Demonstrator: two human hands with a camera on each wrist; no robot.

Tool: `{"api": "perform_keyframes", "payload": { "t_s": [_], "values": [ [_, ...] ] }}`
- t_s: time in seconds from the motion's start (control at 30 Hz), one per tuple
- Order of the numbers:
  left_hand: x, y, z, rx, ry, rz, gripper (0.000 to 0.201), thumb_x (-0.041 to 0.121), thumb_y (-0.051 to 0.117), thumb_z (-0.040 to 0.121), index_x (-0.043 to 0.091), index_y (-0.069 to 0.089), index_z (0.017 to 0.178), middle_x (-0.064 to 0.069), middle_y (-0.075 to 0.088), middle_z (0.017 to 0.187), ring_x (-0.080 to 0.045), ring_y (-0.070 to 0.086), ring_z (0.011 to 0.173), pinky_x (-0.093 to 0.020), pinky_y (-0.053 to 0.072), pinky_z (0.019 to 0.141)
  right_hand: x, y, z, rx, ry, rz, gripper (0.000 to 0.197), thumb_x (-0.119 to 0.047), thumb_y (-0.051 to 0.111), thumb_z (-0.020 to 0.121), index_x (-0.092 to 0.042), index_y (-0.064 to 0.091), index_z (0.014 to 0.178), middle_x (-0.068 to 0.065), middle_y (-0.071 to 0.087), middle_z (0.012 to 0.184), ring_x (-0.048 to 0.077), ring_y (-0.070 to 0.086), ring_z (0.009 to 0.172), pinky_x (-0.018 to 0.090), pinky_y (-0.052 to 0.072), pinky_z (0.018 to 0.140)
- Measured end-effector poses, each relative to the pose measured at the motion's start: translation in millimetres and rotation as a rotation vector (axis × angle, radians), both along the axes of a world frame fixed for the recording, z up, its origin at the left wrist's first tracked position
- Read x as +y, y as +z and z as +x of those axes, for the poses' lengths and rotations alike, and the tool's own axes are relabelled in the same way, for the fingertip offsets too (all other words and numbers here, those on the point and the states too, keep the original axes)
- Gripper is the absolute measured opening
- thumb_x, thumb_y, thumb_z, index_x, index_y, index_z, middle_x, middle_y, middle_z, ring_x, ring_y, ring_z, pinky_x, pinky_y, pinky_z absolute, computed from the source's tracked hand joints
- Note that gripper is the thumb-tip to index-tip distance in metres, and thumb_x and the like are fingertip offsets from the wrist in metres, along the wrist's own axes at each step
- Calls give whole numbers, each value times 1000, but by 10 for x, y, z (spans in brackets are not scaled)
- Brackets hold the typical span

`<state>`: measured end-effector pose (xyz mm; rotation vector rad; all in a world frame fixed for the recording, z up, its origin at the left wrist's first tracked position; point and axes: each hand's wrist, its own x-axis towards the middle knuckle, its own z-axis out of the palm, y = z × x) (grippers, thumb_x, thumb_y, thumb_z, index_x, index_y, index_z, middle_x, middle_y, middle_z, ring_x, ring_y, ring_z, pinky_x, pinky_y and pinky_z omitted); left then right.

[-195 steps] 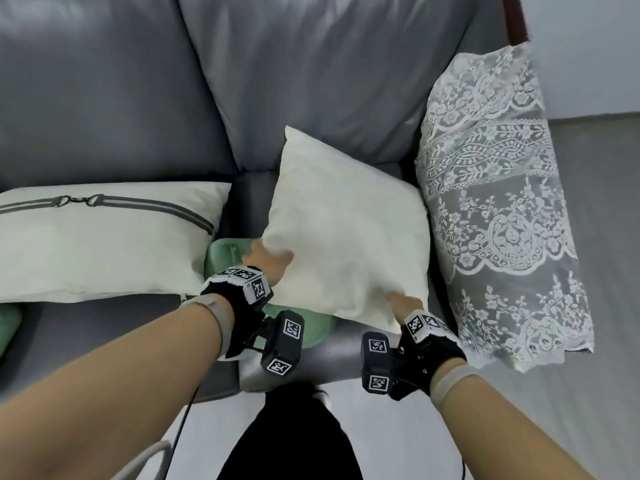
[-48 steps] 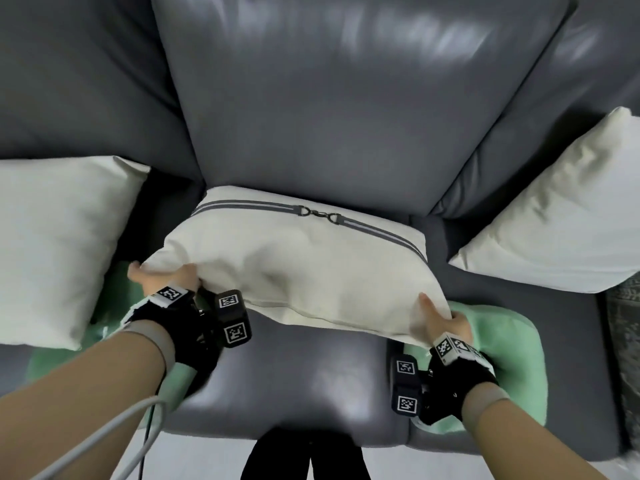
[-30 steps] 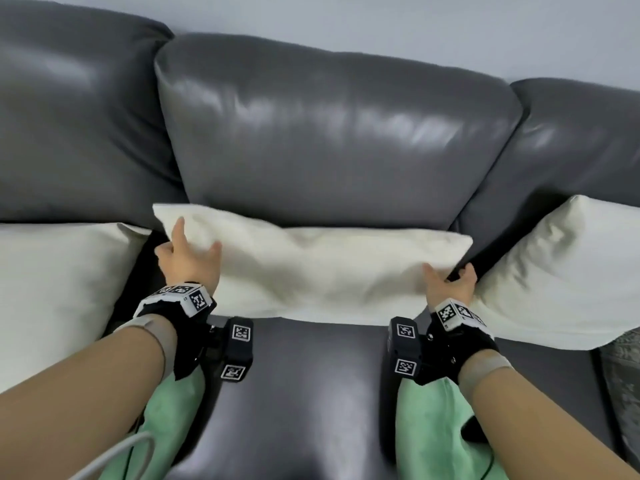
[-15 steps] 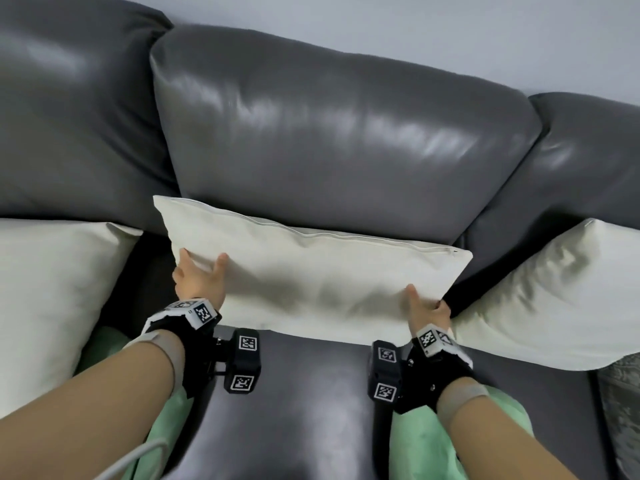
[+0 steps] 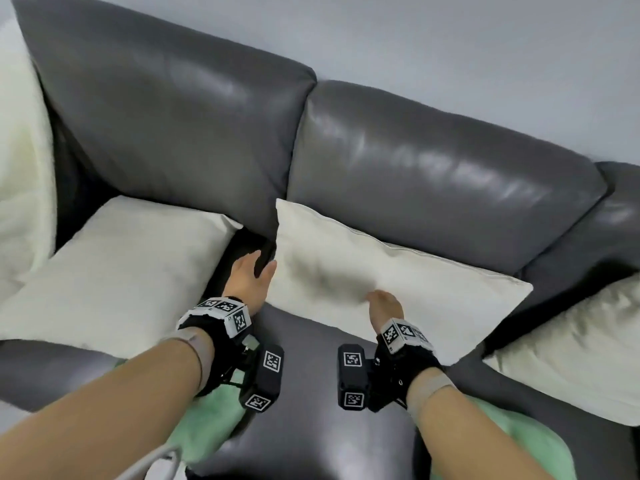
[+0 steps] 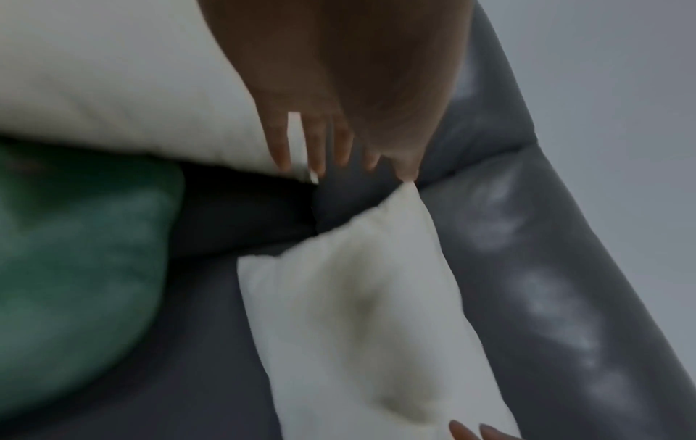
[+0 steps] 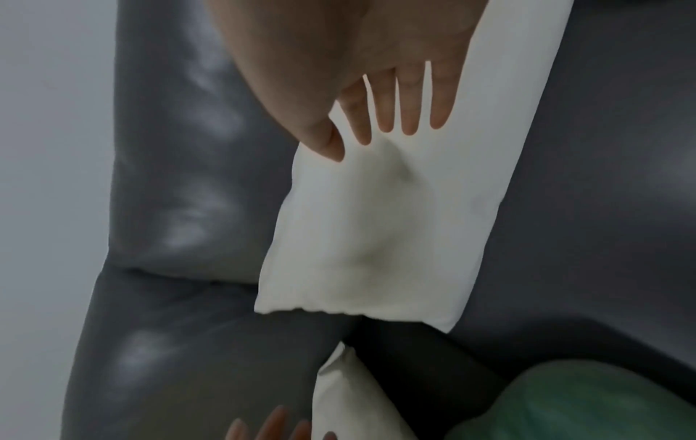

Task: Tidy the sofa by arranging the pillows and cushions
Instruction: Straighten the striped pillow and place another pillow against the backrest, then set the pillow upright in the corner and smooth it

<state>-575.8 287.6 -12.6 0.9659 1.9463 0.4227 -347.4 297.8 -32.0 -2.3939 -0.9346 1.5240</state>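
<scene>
Both hands flat-fingered: right hand [image 5: 382, 306] presses the middle cream pillow [image 5: 415, 271], left hand [image 5: 247, 280] hovers beside it, holding nothing.

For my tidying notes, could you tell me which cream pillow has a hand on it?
The middle pillow: the right hand presses its front; its neighbours are untouched.

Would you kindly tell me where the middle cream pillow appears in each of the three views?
Head: middle cream pillow, centre-right, leaning on the backrest.
Left wrist: lower centre, below the fingers.
Right wrist: centre, under the open right hand.
Shared landmark: green cushion.
</scene>
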Motion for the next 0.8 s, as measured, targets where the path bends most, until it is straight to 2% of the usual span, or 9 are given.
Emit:
{"api": "perform_keyframes", "payload": {
  "t_s": [0.13, 0.2, 0.33, 0.4, 0.47, 0.57, 0.63, 0.73, 0.8],
  "values": [
    [-144, -16, -844, -27, -122, -121, 39, 33, 43, 98, 1, 63, 105, -21, 63, 104, -29, 58, 100, -31, 40, 88, -100, 59, -733, 61, -16, 0, 43, -21, 45, 94, -7, 51, 134, 11, 57, 125, 28, 51, 117, 29, 37, 96],
    [-228, -12, -1276, 0, -170, -196, 43, 32, 42, 99, -5, 64, 105, -24, 64, 107, -32, 59, 104, -32, 41, 88, -185, -1, -1073, 83, -50, -15, 41, -20, 48, 92, -4, 57, 128, 8, 57, 97, 26, 50, 97, 34, 42, 94],
    [-368, -128, -2318, -12, -126, -306, 36, 29, 46, 97, 0, 66, 106, -26, 63, 116, -38, 59, 111, -40, 47, 90, -419, -188, -1838, 35, -57, -56, 41, -23, 49, 88, -3, 61, 123, -2, 49, 70, 22, 48, 72, 27, 41, 69],
    [-429, -194, -2803, -58, -70, -331, 25, 24, 50, 95, 8, 65, 84, -21, 62, 99, -33, 60, 86, -31, 45, 64, -546, -268, -2244, 44, 7, -94, 41, -21, 47, 92, -2, 57, 127, 1, 56, 81, 20, 47, 87, 27, 41, 81],
    [-459, -263, -3246, -31, -47, -377, 24, 21, 50, 95, 10, 59, 75, -14, 58, 91, -25, 51, 76, -23, 33, 54, -656, -355, -2660, 71, 51, -109, 44, -24, 47, 90, -2, 58, 126, 15, 62, 113, 21, 49, 97, 25, 39, 85],
    [-471, -378, -3664, 19, -28, -428, 27, 17, 47, 96, -1, 66, 102, -21, 62, 101, -23, 50, 87, -33, 48, 75, -822, -483, -3140, 50, 125, -203, 32, -30, 50, 88, -5, 63, 103, 13, 59, 100, 23, 49, 86, 25, 35, 72],
    [-483, -473, -3812, 39, -29, -451, 35, 17, 46, 96, -6, 62, 117, -25, 64, 119, -23, 50, 90, -39, 48, 93, -937, -669, -3336, 76, 64, -262, 34, -33, 56, 87, -2, 61, 99, 13, 60, 98, 23, 57, 86, 26, 35, 78],
    [-508, -629, -3861, 44, -93, -462, 35, 16, 46, 96, -7, 62, 118, -27, 63, 123, -24, 50, 89, -37, 47, 90, -1084, -851, -3501, 78, 64, -382, 75, -51, 60, 79, 2, 50, 132, 19, 59, 127, 31, 59, 115, 33, 42, 90],
    [-523, -729, -3864, 60, -146, -472, 34, 17, 46, 96, -4, 64, 115, -23, 65, 116, -24, 49, 88, -34, 45, 87, -1160, -942, -3531, 70, 77, -435, 86, -67, 59, 67, 0, 58, 121, 12, 68, 98, 25, 66, 83, 30, 44, 72]
  ]
}}
